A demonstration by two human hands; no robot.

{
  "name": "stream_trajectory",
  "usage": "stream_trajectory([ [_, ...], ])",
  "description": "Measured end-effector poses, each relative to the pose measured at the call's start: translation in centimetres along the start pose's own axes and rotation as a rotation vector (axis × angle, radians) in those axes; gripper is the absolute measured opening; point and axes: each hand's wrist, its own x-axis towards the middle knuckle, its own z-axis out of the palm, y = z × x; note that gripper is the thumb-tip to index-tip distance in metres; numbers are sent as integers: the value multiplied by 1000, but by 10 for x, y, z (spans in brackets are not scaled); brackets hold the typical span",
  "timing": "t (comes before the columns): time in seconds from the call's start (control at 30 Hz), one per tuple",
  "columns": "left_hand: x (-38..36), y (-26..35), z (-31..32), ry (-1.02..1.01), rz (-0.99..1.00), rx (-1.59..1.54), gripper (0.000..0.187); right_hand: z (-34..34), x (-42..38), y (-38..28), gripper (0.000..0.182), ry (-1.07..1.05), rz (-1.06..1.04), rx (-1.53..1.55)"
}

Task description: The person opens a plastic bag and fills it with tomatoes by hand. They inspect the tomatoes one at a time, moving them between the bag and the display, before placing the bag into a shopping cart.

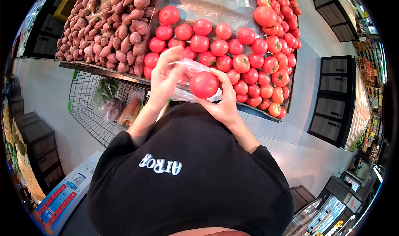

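Note:
My right hand (pixel 224 103) grips a round red tomato (pixel 204 85) between thumb and fingers, in front of my chest. Against the tomato lies a clear plastic bag (pixel 191 68), partly behind it. My left hand (pixel 164 76) is at the bag's left side with its fingers curled at the edge of the film. The exact pinch of the left fingertips is hard to see. Just beyond both hands, many loose tomatoes (pixel 219 47) lie on the display stand.
Sweet potatoes (pixel 106 32) are heaped left of the tomatoes. A wire shopping cart (pixel 85 98) with bagged vegetables (pixel 107 95) stands at my left. Tiled floor (pixel 266 130) and dark cabinets (pixel 332 98) are to the right. A printed box (pixel 68 194) sits at lower left.

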Motion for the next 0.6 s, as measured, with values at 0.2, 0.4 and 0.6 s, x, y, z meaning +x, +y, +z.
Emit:
stream_trajectory([
  [0.2, -8, 21, 8, -507, 208, 555, 86, 3, -1, 4, 94, 63, -71, -14],
  [0.4, -12, 10, 5, -416, 43, 439, 85, 5, -2, 13, 96, 128, -160, -14],
  [0.6, -15, 5, -2, -461, -68, 381, 83, -2, -2, 10, 96, 75, -285, 48],
])
